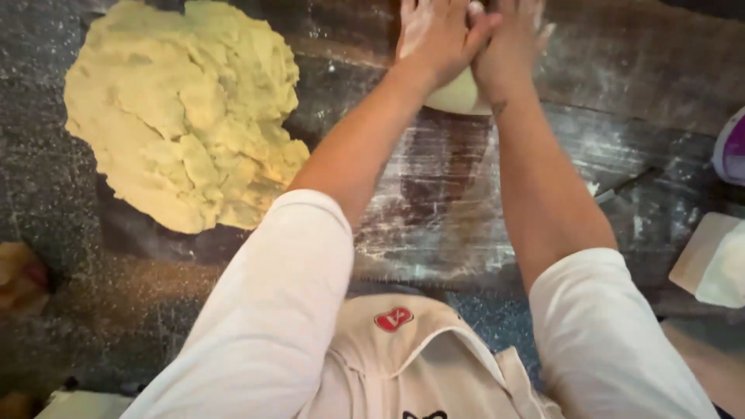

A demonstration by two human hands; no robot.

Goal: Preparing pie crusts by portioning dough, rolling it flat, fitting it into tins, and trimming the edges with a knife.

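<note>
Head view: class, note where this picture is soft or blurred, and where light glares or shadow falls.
Head view: the left hand and right hand over the small dough piece look motion-smeared; the big dough mound is soft yet evenly lit; the floured worktop shows pale sheen; the left edge sinks into shadow.

Both hands down on a small piece of dough at the far edge of the bench.

The left hand (434,35) and right hand (508,39) press side by side, touching, on a pale dough piece (459,95) that peeks out beneath the wrists. Left of the arms sits a big, lumpy yellow dough mass (182,116), well apart from the hands. The dark bench (434,202) is streaked with flour. At the right edge, a pale flat scraper-like item (710,260) and a purple-rimmed object (729,151). White sleeves and a beige apron (403,357) fill the foreground.
</note>
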